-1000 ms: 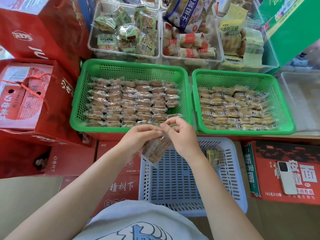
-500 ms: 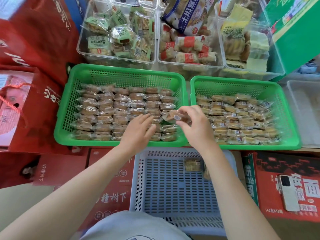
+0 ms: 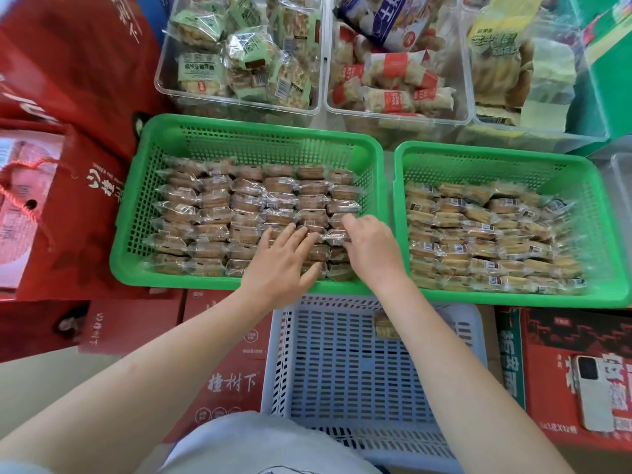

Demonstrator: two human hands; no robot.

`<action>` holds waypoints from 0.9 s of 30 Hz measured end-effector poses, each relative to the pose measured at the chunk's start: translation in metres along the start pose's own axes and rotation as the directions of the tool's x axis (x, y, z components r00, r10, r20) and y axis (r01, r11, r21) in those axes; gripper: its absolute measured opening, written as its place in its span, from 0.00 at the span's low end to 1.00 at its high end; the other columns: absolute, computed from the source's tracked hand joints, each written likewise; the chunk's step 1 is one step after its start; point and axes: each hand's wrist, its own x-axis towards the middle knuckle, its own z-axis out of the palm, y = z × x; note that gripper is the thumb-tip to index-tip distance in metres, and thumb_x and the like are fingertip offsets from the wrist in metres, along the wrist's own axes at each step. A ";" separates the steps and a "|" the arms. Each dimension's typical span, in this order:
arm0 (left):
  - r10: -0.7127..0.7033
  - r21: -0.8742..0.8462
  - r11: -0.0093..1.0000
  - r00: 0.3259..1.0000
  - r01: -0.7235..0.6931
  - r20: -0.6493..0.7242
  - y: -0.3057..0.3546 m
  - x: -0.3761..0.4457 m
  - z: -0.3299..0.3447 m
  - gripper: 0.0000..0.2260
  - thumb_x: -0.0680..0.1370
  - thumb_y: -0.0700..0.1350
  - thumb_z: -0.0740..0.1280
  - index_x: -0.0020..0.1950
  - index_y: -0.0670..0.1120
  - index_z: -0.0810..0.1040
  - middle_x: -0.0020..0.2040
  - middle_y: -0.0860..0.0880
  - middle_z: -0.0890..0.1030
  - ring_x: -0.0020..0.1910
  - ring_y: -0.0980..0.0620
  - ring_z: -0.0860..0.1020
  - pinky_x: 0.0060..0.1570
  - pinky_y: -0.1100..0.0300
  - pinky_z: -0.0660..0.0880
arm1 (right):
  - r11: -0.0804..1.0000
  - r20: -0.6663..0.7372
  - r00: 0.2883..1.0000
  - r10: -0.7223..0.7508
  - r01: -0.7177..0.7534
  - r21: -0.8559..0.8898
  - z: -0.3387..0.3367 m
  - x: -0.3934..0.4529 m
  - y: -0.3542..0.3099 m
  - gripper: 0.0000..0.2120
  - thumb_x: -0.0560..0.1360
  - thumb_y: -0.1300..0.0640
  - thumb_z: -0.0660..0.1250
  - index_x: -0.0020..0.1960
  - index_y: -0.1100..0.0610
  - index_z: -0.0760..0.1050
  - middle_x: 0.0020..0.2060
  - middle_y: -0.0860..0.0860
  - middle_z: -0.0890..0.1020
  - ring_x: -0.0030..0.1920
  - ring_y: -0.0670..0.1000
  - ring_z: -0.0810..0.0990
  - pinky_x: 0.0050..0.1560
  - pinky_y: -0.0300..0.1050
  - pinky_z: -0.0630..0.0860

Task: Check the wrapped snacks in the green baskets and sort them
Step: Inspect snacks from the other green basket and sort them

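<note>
Close to the person sits a pale blue basket [image 3: 359, 381], and one small wrapped snack [image 3: 385, 326] lies in its far part, partly hidden by the right arm. A phone [image 3: 591, 393] lies on a red box [image 3: 561, 340] to the right of it. Red boxes stand on the left too.

Past the blue basket is the left green basket [image 3: 136, 234], full of snacks in clear wrappers [image 3: 219, 213] laid in rows. Both hands are over its near right corner. The left hand [image 3: 280, 265] lies flat on the snacks with its fingers spread out and straight, holding nothing. The right hand [image 3: 369, 248] is just beside it, fingers bent down onto a snack [image 3: 337, 236] in the row; I cannot tell if it grips the snack or only touches it.

The right green basket [image 3: 608, 234] sits just beside the left one and is also full of wrapped snacks [image 3: 478, 234].

Farther back stand clear tubs [image 3: 318, 111] holding bigger snack packs in green, red and yellow wrappers.
</note>
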 end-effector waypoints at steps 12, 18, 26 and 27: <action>0.027 0.018 0.999 0.999 -0.028 0.034 0.000 0.003 0.000 0.28 0.82 0.66 0.43 0.82 0.62 0.47 0.83 0.46 0.54 0.82 0.46 0.47 0.78 0.39 0.43 | 0.994 -0.007 0.999 0.033 -0.034 -0.106 -0.002 0.035 0.002 0.09 0.79 0.66 0.61 0.55 0.60 0.78 0.52 0.56 0.80 0.55 0.58 0.74 0.57 0.51 0.69; 0.037 0.055 0.998 0.999 -0.038 0.018 0.007 0.005 -0.003 0.31 0.80 0.71 0.42 0.81 0.65 0.43 0.82 0.41 0.55 0.81 0.41 0.49 0.78 0.38 0.44 | 0.992 -0.002 0.999 0.038 -0.038 -0.123 0.010 0.038 0.004 0.13 0.75 0.71 0.59 0.55 0.60 0.76 0.53 0.56 0.79 0.55 0.58 0.73 0.59 0.51 0.66; 0.062 0.022 0.998 0.996 -0.063 0.057 0.003 0.008 0.000 0.31 0.79 0.72 0.42 0.81 0.66 0.44 0.83 0.46 0.41 0.81 0.46 0.34 0.77 0.37 0.38 | 0.997 0.023 0.999 0.025 -0.024 -0.070 0.013 0.042 0.010 0.13 0.74 0.70 0.63 0.55 0.58 0.77 0.54 0.56 0.75 0.57 0.58 0.71 0.58 0.52 0.65; 0.059 0.024 0.998 0.996 -0.061 0.065 0.003 0.009 0.000 0.31 0.79 0.72 0.42 0.81 0.66 0.44 0.83 0.46 0.41 0.81 0.46 0.34 0.77 0.37 0.37 | 1.000 -0.011 1.000 0.021 -0.021 -0.017 0.014 0.040 0.011 0.13 0.75 0.70 0.63 0.55 0.58 0.77 0.53 0.55 0.76 0.56 0.58 0.72 0.56 0.52 0.65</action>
